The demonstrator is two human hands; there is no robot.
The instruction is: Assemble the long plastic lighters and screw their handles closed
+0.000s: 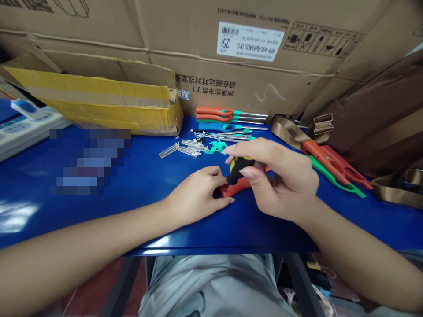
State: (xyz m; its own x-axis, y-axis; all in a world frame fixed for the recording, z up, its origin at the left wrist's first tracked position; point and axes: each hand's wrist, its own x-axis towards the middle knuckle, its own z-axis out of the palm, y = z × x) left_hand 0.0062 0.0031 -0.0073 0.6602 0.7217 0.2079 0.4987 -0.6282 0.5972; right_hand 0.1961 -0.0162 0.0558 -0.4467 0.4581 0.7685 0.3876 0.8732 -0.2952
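A red lighter casing (238, 186) lies on the blue table, and my left hand (200, 191) pinches its left end. My right hand (284, 178) grips a short black-and-yellow screwdriver (237, 171) above that end; its tip is hidden by my fingers and the handle. Behind my hands are small clear plastic parts (189, 151), teal plastic pieces (216, 147) and several metal lighter tubes (235, 137). Farther back sit stacked orange long-neck lighters (213, 111) and a blue lighter (214, 127).
Orange and red casings (330, 164) and a green one (337, 178) lie at right beside a brown strap (286, 132). A yellow-taped cardboard box (132, 116) stands back left, near a white power strip (33, 127). A large carton (205, 66) walls off the back.
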